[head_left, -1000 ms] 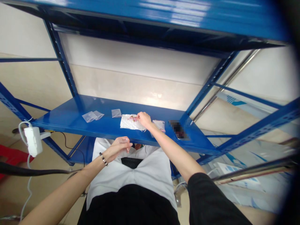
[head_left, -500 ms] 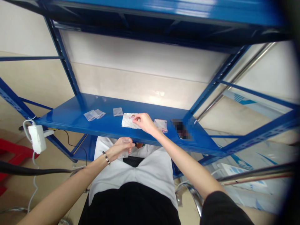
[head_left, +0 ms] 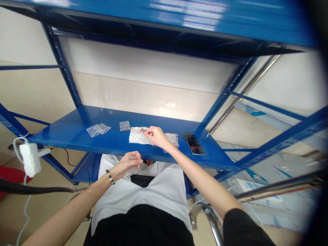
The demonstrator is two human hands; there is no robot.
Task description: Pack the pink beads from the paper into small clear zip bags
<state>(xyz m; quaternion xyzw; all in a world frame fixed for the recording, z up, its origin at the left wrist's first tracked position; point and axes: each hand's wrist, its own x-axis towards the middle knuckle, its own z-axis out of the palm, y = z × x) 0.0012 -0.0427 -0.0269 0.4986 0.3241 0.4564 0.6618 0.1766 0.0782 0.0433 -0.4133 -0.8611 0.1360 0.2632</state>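
My right hand (head_left: pixel 155 135) is closed in a pinch over a crumpled white paper (head_left: pixel 137 137) on the blue shelf. Small coloured pieces (head_left: pixel 142 130) lie on that paper by the fingertips; what the pinch holds, if anything, is too small to make out. In front of the shelf's edge, above my lap, my left hand (head_left: pixel 129 162) is closed around a clear plastic bag (head_left: pixel 133 157). Part of the bag is hidden by the fingers. Beside the right wrist lies a plastic bag with pinkish contents (head_left: pixel 173 139).
Clear zip bags (head_left: pixel 94 130) lie at the left of the blue shelf (head_left: pixel 69 136), with a single one (head_left: pixel 124 126) nearer the middle. A phone (head_left: pixel 194 145) rests at the right. A white power strip (head_left: pixel 30 159) hangs at the left post. Another blue shelf (head_left: pixel 153 20) is overhead.
The view has shifted slightly, moving the scene left and down. My right hand stays in a pinch over the paper, its fingers nearer the small pieces. My left hand keeps the bag.
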